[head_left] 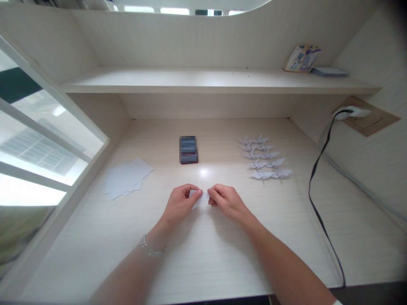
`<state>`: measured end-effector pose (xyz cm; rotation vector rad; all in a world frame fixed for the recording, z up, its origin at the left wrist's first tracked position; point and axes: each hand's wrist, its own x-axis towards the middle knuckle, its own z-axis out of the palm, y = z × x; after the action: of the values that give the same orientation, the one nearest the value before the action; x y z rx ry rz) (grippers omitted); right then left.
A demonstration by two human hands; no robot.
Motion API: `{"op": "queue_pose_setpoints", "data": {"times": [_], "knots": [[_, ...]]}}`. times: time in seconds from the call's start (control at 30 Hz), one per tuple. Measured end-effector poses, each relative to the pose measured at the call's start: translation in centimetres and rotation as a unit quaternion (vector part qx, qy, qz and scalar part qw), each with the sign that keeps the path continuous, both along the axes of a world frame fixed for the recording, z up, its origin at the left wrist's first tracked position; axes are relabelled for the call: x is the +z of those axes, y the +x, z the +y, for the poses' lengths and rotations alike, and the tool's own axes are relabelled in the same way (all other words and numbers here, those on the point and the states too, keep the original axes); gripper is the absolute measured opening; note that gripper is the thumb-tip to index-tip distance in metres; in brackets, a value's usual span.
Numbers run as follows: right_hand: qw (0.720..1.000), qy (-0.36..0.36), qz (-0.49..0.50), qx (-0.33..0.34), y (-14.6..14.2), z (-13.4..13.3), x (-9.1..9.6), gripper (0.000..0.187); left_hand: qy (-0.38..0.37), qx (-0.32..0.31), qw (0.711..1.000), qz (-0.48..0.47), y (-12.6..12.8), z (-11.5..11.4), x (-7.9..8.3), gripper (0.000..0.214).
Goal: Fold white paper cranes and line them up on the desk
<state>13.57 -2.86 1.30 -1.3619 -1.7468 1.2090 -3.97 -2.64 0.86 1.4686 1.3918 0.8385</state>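
Between my two hands, just above the desk's middle, is a small piece of white folded paper (201,201). My left hand (184,200) is closed on its left part, thumb on top. At the paper's right end, the thumb and fingers of my right hand (225,199) are pinched together on its edge. The fingers cover much of the paper, so its exact folded shape is hidden. To the right stand several white paper cranes (265,165) in two columns. White paper sheets (127,178) lie loosely overlapped on the left.
A dark phone-like block (188,149), blurred out, lies beyond my hands. A black cable (313,186) runs from a wall socket (365,116) down the desk's right side. Above the desk, a shelf (190,80) holds a colourful box (302,58). A window (41,140) borders the left.
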Motion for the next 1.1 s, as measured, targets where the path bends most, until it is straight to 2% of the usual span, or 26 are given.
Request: {"op": "queue_pose_setpoints", "data": {"times": [0.4, 0.53, 0.63, 0.8, 0.93, 1.1], "knots": [[1.0, 0.004, 0.016, -0.002, -0.3, 0.0, 0.2, 0.028, 0.008, 0.017, 1.0, -0.021, 0.3, -0.2, 0.2, 0.029], [0.998, 0.053, -0.023, 0.026, -0.5, -0.2, 0.7, 0.019, 0.032, 0.006, 0.999, 0.018, 0.5, -0.3, 0.7, 0.026], [0.995, 0.074, -0.055, 0.045, -0.5, -0.4, 1.1, 0.019, 0.034, -0.013, 0.999, 0.032, 0.5, -0.4, 0.9, 0.026], [0.997, 0.033, -0.038, 0.054, 0.7, -0.1, 1.5, 0.021, 0.016, 0.006, 1.0, 0.004, -0.5, 0.1, 0.7, 0.027], [1.0, -0.004, 0.001, 0.02, 1.8, 0.5, 1.3, 0.02, -0.017, 0.041, 0.998, -0.046, -1.4, 0.6, 0.6, 0.029], [1.0, 0.015, 0.007, 0.012, 1.0, 0.3, 1.2, 0.02, 0.0, 0.009, 1.0, -0.016, -0.7, 0.2, 0.7, 0.026]]}}
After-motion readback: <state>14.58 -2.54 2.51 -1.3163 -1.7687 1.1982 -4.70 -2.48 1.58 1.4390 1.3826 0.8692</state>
